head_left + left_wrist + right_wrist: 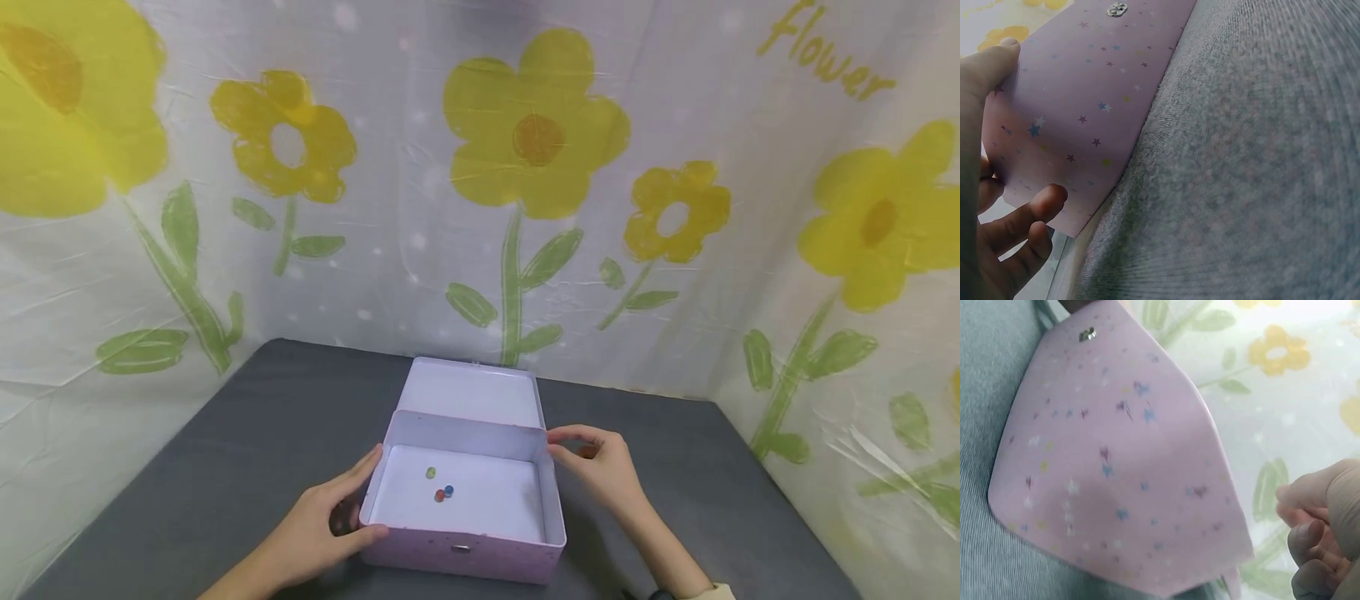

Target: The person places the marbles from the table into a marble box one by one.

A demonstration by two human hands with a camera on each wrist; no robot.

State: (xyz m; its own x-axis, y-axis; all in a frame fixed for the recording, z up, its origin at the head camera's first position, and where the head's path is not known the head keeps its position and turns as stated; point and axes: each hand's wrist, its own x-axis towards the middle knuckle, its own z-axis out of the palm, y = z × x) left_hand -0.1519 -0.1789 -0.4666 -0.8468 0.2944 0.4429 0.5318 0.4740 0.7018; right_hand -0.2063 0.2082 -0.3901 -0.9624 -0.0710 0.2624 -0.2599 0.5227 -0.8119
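A pink tin box [465, 554] dotted with small stars stands on the table, its white-lined lid [472, 392] tipped back. My left hand [318, 521] holds its left end, thumb at the front corner and fingers along the side wall. Inside lie a green bead [431, 472], a red bead [439, 496] and a blue bead [448, 491]. My right hand [600, 471] is by the right rear corner, fingertips right at the rim. In the right wrist view its thumb and forefinger [1304, 494] come together; I cannot tell whether something small is between them.
A dark grey cloth [247, 467] covers the table. Behind it and at both sides hangs a pale curtain [397, 275] printed with yellow flowers. The box's metal clasp [461, 548] is on its front wall.
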